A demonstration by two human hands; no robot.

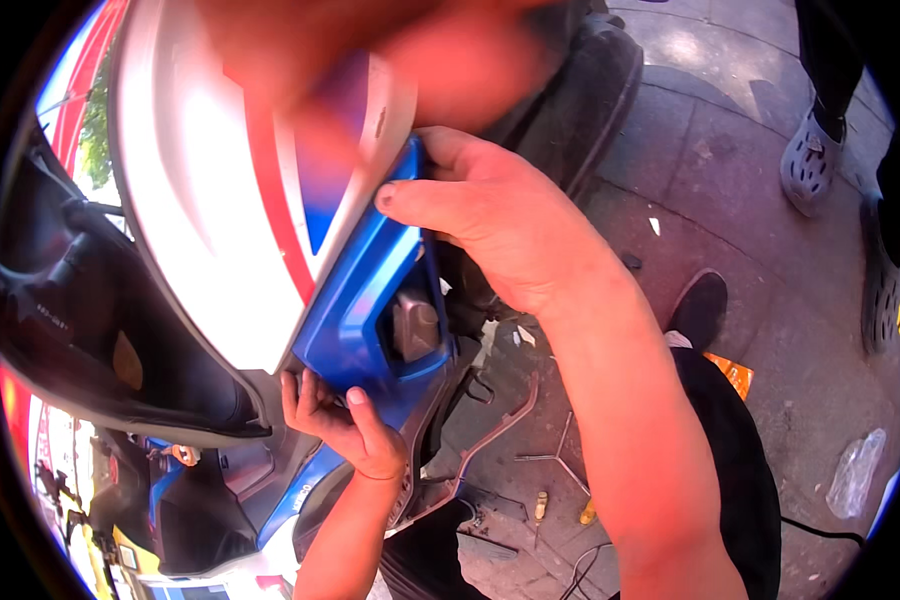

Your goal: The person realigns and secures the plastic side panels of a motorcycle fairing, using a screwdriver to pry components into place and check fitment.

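Note:
A glossy blue fairing panel point(355, 315) with a cut-out lies along the edge of a motorbike's white body cowl point(195, 170), which has a red stripe. My right hand point(480, 205) holds the panel's upper end, thumb on its face and fingers behind the edge. At the lower end, my left hand point(355, 430) grips its rim, the curled fingers near the cowl's corner and the thumb against the blue plastic. A grey metal part point(415, 325) shows through the cut-out. Above my hands, a blurred reddish shape point(400, 60), seemingly another person's hand or arm, covers part of the cowl.
The black seat point(100, 320) is at left. Low on the paving lie a Y-shaped wrench point(555, 457), a yellow-handled screwdriver point(541, 506) and a bent metal bar point(485, 435). Someone in grey clogs point(813, 165) stands at upper right. A clear plastic bag point(857, 475) lies at right.

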